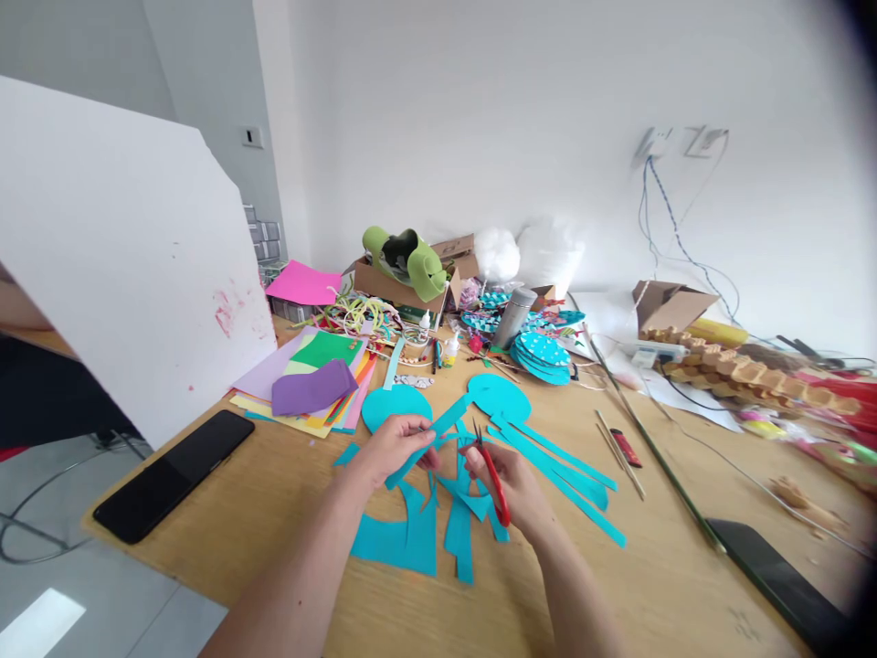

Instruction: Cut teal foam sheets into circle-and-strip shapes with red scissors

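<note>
My left hand (pixel 404 450) pinches a blue strip (pixel 449 417) that slants up to the right, above the table. In my right hand (pixel 507 480) are red-handled scissors (pixel 494 484), their blades pointing up and away, just right of the strip. Two blue paper discs lie beyond my hands, one on the left (pixel 396 408) and one on the right (pixel 500 397). Long blue strips (pixel 562 471) reach from the right disc toward the right. Cut blue scraps (pixel 397 541) lie beneath and in front of my hands.
A black phone (pixel 174 473) rests at the table's left edge, near coloured sheets (pixel 311 388). Behind stand a grey bottle (pixel 513 318) and a cardboard box (pixel 390 284). A long green stick (pixel 650 443) and thin wooden sticks (pixel 620 455) lie right. A white board (pixel 130 238) rises left.
</note>
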A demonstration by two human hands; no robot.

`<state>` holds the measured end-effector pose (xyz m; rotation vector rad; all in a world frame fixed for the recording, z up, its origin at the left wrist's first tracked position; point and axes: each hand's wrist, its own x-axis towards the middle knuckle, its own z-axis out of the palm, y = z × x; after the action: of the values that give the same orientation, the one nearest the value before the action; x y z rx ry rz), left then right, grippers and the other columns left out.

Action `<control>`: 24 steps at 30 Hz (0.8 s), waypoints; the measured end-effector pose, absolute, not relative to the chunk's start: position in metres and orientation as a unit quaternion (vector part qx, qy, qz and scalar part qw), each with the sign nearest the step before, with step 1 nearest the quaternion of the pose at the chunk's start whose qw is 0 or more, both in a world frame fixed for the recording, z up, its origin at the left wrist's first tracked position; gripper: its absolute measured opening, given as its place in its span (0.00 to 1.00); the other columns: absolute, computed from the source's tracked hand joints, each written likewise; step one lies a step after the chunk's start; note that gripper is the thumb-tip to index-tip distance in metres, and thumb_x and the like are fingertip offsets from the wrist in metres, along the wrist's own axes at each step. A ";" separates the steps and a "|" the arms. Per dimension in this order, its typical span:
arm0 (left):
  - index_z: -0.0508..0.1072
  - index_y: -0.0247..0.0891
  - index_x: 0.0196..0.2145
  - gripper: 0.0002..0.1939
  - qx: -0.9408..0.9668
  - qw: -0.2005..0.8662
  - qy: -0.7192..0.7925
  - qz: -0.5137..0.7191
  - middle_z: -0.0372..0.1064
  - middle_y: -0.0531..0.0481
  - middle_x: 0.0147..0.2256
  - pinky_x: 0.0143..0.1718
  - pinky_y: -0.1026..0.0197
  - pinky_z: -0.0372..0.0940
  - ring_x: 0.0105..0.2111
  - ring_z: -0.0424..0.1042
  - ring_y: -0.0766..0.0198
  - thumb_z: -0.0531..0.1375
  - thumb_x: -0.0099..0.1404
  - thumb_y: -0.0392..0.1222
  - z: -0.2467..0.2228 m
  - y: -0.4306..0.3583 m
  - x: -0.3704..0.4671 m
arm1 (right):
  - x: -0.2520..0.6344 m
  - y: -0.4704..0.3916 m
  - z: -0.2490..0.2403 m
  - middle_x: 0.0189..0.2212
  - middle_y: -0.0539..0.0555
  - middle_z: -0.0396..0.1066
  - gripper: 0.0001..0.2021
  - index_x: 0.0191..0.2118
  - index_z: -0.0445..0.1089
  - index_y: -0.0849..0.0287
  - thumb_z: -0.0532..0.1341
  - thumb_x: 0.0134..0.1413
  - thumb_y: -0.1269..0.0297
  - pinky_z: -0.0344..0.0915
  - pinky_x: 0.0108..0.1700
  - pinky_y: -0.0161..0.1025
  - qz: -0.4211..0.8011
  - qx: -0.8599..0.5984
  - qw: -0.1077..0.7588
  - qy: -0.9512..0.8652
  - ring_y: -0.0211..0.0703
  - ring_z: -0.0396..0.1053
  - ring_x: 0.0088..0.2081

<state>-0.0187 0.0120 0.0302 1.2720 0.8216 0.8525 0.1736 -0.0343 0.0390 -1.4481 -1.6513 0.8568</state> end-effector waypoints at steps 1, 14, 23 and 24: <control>0.70 0.34 0.29 0.18 0.563 0.643 0.365 0.370 0.73 0.49 0.21 0.33 0.59 0.66 0.24 0.72 0.62 0.61 0.54 0.54 0.030 0.012 -0.019 | 0.173 -0.035 0.040 0.18 0.47 0.58 0.25 0.22 0.62 0.59 0.56 0.51 0.39 0.54 0.24 0.34 0.338 -0.565 0.365 -0.659 0.36 0.57 0.22; 0.70 0.35 0.27 0.14 0.586 0.650 0.384 0.294 0.72 0.49 0.20 0.30 0.60 0.66 0.22 0.71 0.64 0.61 0.54 0.50 0.029 0.011 -0.022 | 0.182 -0.033 0.035 0.16 0.49 0.61 0.26 0.18 0.62 0.60 0.56 0.53 0.42 0.55 0.23 0.34 0.386 -0.567 0.307 -0.660 0.35 0.59 0.19; 0.70 0.35 0.26 0.11 0.569 0.654 0.381 0.321 0.72 0.49 0.19 0.27 0.63 0.64 0.21 0.70 0.64 0.60 0.55 0.47 0.029 0.014 -0.024 | 0.183 -0.034 0.040 0.15 0.50 0.63 0.26 0.22 0.68 0.61 0.55 0.51 0.40 0.57 0.22 0.34 0.383 -0.598 0.276 -0.648 0.36 0.61 0.19; 0.70 0.35 0.26 0.11 0.566 0.655 0.383 0.323 0.72 0.49 0.19 0.27 0.63 0.64 0.21 0.70 0.64 0.60 0.55 0.47 0.030 0.014 -0.024 | 0.183 -0.034 0.040 0.15 0.50 0.64 0.26 0.21 0.67 0.61 0.56 0.51 0.40 0.57 0.23 0.34 0.378 -0.599 0.274 -0.651 0.36 0.61 0.19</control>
<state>-0.0240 0.0141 0.0300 1.2831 0.8675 0.7328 0.1835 -0.0341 0.0404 -1.6103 -1.7520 1.0159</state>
